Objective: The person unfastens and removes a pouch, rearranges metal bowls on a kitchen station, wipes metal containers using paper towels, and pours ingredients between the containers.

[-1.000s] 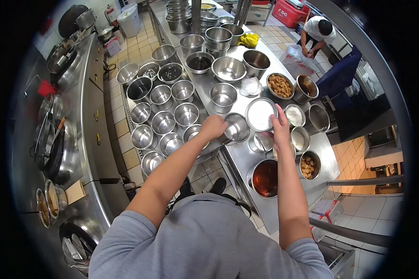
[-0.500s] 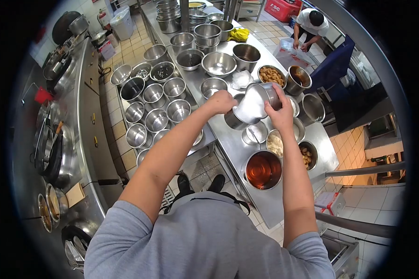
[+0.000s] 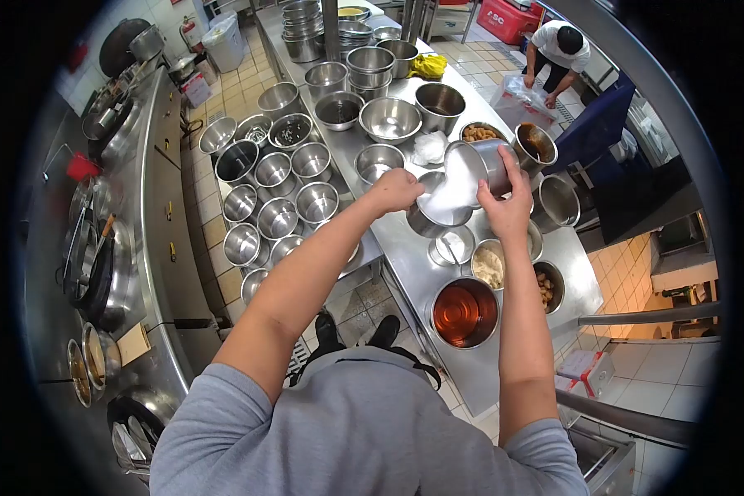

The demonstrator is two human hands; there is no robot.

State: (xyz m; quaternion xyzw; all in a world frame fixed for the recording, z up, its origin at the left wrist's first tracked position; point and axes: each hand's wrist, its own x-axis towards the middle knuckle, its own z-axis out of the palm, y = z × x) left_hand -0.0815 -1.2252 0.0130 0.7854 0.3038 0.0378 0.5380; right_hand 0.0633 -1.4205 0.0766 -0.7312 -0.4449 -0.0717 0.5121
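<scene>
My right hand grips a steel pot from its side and holds it tipped to the left. A white granular mass slides from its mouth into a second steel pot on the table. My left hand is closed at the near-left rim of that lower pot; its fingertips are partly hidden. Close by stand a small bowl of white stuff with a spoon in it, a pot of pale powder and a pot of reddish-brown liquid.
Several steel pots crowd a lower surface at left. A white clump, a wide steel bowl and a yellow cloth lie farther back. Dark sauce fills a pot at right. Another person bends over a clear plastic container.
The held pot has tipped further and shifted slightly right, and more of the white mass has slid into the lower pot. My left hand stays nearly in place.
</scene>
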